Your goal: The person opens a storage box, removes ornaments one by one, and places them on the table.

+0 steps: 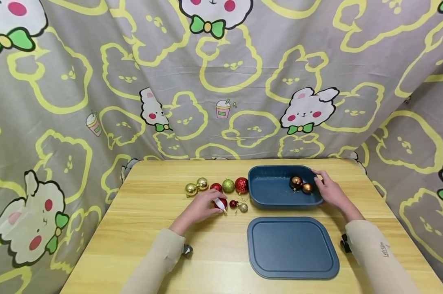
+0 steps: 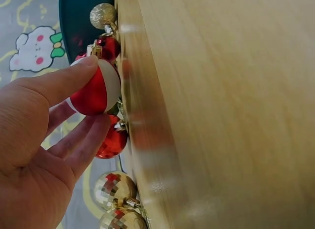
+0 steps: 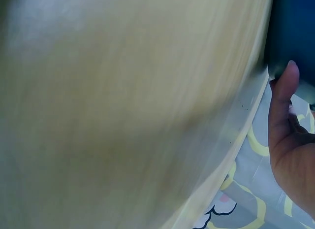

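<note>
My left hand (image 1: 201,207) pinches a red-and-white Christmas ball (image 2: 94,93) between thumb and fingers, its gold cap showing beside the thumb in the left wrist view. Around it lie a shiny red ball (image 1: 216,187), a green glitter ball (image 1: 228,185), a larger red ball (image 1: 241,185), a small dark red ball (image 1: 233,203) and a small gold glitter ball (image 1: 244,207). My right hand (image 1: 332,192) grips the right end of a dark blue box (image 1: 276,205), thumb (image 3: 288,81) against its outer side. Inside the box sit two copper balls (image 1: 296,182), towards its right end.
A blue lid (image 1: 293,248) lies flat in front of the box. Two mirrored gold balls (image 1: 196,187) rest left of the other ornaments. Behind the wooden table (image 1: 133,241) hangs a grey curtain (image 1: 243,134) with cartoon rabbits.
</note>
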The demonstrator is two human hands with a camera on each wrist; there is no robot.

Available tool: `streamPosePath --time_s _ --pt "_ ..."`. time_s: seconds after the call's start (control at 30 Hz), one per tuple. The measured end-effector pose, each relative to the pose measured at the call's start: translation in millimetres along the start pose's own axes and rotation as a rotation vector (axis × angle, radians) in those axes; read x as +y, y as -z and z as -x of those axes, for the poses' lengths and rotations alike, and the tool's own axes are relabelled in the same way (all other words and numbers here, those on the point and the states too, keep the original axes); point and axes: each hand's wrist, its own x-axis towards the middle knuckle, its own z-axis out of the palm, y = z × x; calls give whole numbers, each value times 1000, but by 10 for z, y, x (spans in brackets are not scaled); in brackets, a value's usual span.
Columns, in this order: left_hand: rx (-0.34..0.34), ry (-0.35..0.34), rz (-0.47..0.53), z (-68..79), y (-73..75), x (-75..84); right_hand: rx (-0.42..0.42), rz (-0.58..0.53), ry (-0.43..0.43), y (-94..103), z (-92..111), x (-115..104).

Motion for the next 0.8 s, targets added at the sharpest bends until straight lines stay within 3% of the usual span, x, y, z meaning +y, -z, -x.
streamPosePath --time_s 0.8 --pt "7 -33 -40 -29 -13 2 14 8 2 12 18 -28"
